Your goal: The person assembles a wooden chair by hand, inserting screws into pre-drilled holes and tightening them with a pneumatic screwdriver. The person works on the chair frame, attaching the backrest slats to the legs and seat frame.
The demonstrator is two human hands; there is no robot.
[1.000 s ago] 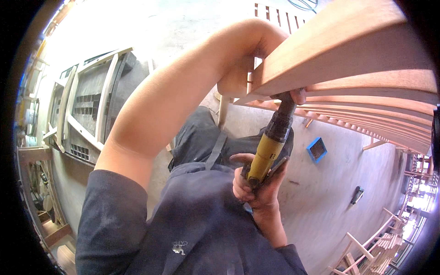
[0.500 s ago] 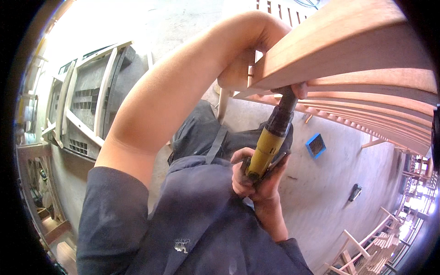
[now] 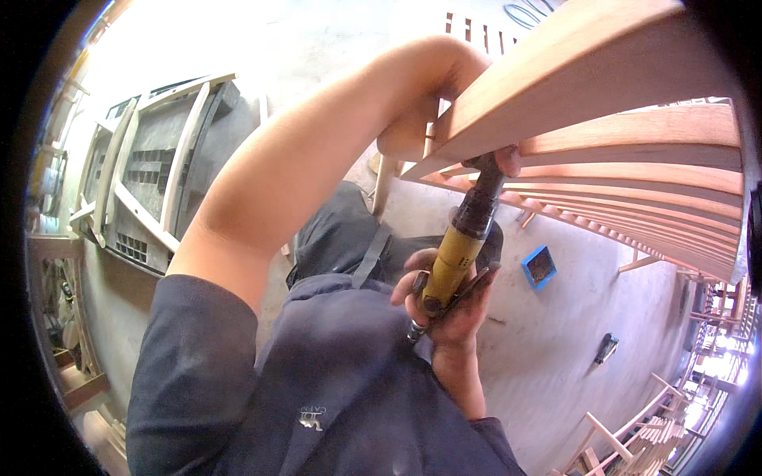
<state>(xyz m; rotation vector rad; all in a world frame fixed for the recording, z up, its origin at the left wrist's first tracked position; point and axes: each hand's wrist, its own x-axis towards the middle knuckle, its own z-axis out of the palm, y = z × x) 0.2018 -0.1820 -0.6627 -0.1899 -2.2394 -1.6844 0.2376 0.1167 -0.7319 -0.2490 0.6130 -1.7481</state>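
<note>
My right hand (image 3: 460,313) wraps round the lower body of a yellow and black hand-held power tool (image 3: 455,254) with a side lever. A metal fitting shows at its lower end. The tool's dark head is up against the underside of a thick wooden slat (image 3: 571,87). My left arm reaches over behind this slat, and most of that hand is hidden. Fingertips of my left hand (image 3: 509,162) come out below the wood, curled against the tool's head. The slat belongs to a slatted wooden frame (image 3: 635,135) that runs off to the right.
A blue square box (image 3: 539,267) with dark contents sits on the floor. Farther right lies a small dark tool (image 3: 606,349). At left, pale wooden frames (image 3: 121,159) lean on a dark pallet (image 3: 151,170). More wooden parts (image 3: 647,440) are piled at lower right.
The tool and my right hand have shifted slightly left, and the fingers round it look a little looser. The view has moved slightly; the tool's head stays under the slat.
</note>
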